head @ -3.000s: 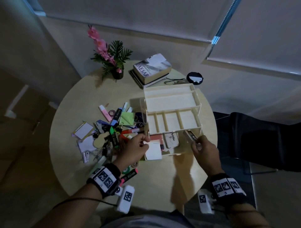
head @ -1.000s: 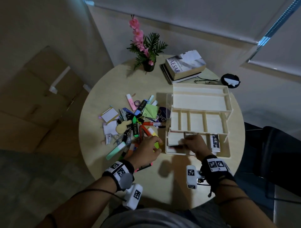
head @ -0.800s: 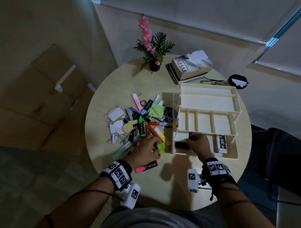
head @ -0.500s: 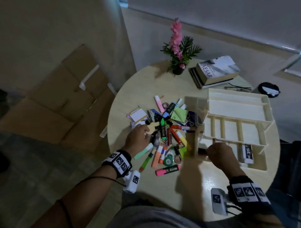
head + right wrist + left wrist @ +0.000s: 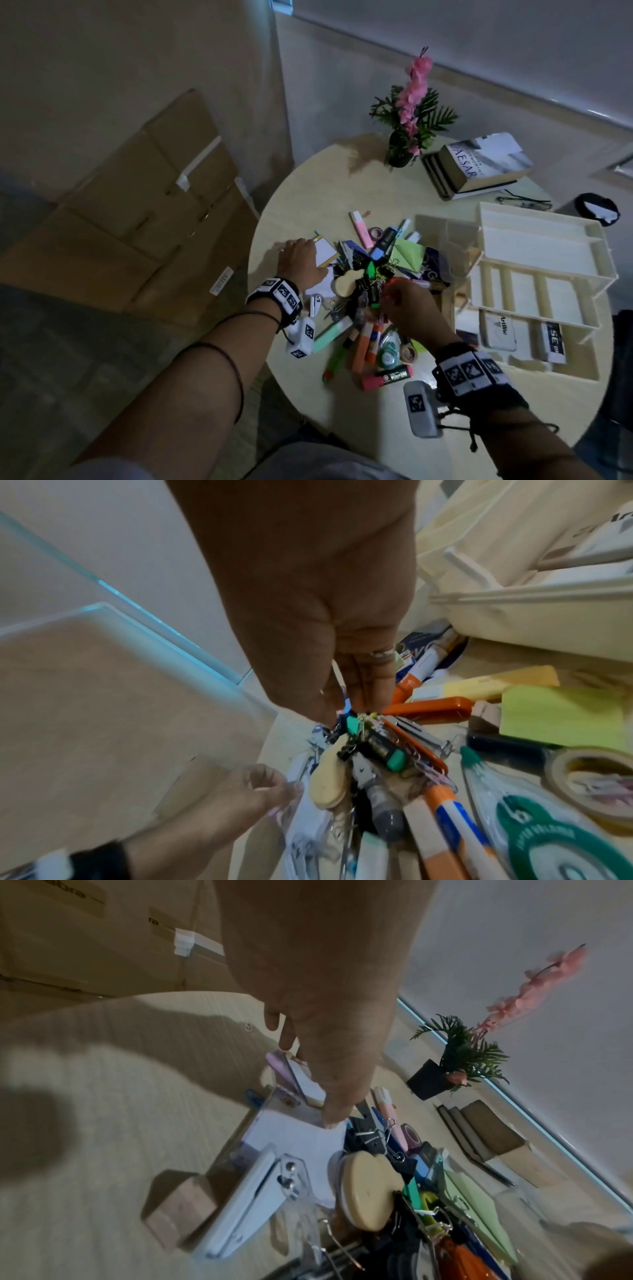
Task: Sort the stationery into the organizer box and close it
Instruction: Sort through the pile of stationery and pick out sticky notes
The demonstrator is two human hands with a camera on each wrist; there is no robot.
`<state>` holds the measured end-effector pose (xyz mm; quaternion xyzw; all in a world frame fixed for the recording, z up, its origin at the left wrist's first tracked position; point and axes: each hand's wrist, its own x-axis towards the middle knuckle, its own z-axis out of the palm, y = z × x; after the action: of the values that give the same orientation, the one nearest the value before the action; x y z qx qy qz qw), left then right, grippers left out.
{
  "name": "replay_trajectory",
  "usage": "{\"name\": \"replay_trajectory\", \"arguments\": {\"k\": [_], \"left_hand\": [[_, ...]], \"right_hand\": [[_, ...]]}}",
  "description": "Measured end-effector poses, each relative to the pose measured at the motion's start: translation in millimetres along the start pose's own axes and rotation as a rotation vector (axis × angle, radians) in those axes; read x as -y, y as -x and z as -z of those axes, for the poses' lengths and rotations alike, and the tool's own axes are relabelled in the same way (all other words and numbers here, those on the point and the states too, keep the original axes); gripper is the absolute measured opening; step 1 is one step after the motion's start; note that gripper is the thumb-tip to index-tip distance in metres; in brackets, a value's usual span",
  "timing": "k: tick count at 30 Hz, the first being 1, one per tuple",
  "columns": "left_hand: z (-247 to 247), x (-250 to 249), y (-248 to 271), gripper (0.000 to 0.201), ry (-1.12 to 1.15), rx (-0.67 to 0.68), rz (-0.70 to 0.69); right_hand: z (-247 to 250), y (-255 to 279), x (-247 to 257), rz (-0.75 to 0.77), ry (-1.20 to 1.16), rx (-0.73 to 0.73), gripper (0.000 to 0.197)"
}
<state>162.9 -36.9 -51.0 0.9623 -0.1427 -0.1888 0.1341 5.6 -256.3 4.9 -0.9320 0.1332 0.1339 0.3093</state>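
Note:
A heap of stationery (image 5: 370, 308) lies in the middle of the round table: markers, highlighters, tape, binder clips and note pads. My left hand (image 5: 298, 260) rests on a white note pad (image 5: 325, 251) at the heap's left edge. Its fingers are stretched out and the thumb presses the white note pad (image 5: 294, 1139). My right hand (image 5: 394, 294) reaches down into the heap's centre. There its thumb and fingertips (image 5: 369, 696) close on small coloured binder clips (image 5: 356, 721). The cream organizer box (image 5: 534, 240) stands open on the right. An Artline box (image 5: 501, 330) and an eraser (image 5: 553, 342) lie in its bottom tray.
A potted pink flower (image 5: 407, 137), stacked books (image 5: 479, 168) and glasses (image 5: 524, 202) sit at the table's far side. Flattened cardboard boxes (image 5: 137, 212) lean against the wall on the left. The table's edge (image 5: 255, 260) runs just left of my left hand.
My right hand has left the organizer's bottom tray and gone to the heap's centre. My left hand has slid from the heap's near side onto the note pad. The view has swung left.

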Motion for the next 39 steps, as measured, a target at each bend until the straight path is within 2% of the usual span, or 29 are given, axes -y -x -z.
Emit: {"name": "replay_trajectory", "arguments": {"k": [1, 2, 7, 11, 14, 17, 20, 26, 30, 33, 35, 38, 39], "left_hand": [[0, 2, -1, 0.053, 0.015, -0.01, -0.011], [-1, 4, -3, 0.051, 0.04, -0.014, -0.017], [-2, 10, -3, 0.05, 0.179, -0.038, -0.032], [-5, 11, 6, 0.037, 0.456, -0.063, -0.085], [-4, 16, 16, 0.023, 0.532, -0.083, -0.161], [0, 21, 25, 0.023, 0.57, -0.061, -0.22], [5, 22, 30, 0.025, 0.636, -0.031, -0.214], [14, 7, 41, 0.023, 0.765, -0.005, -0.145], [14, 0, 47, 0.024, 0.773, 0.01, -0.158], [15, -1, 53, 0.026, 0.788, -0.003, -0.171], [13, -1, 55, 0.027, 0.795, -0.013, -0.155], [12, -4, 57, 0.027, 0.842, -0.044, -0.129], [14, -8, 57, 0.025, 0.876, -0.047, -0.119]], "right_hand": [[4, -8, -1, -0.031, -0.018, -0.064, 0.004], [10, -17, -1, -0.073, -0.021, -0.119, 0.007], [33, -63, -13, -0.278, 0.017, -0.276, 0.029], [44, -79, -9, -0.385, 0.16, -0.181, 0.034], [42, -88, -13, -0.463, 0.14, -0.214, 0.045], [30, -99, -22, -0.466, 0.08, -0.251, 0.052], [20, -104, -24, -0.482, 0.045, -0.291, 0.055], [22, -109, -17, -0.521, -0.035, -0.284, 0.048], [23, -114, -18, -0.558, -0.059, -0.261, 0.045], [22, -112, -15, -0.575, -0.126, -0.305, 0.04], [21, -108, -15, -0.536, -0.171, -0.345, 0.035], [22, -97, -12, -0.425, -0.241, -0.393, 0.01], [24, -89, -9, -0.384, -0.273, -0.408, 0.009]]}}
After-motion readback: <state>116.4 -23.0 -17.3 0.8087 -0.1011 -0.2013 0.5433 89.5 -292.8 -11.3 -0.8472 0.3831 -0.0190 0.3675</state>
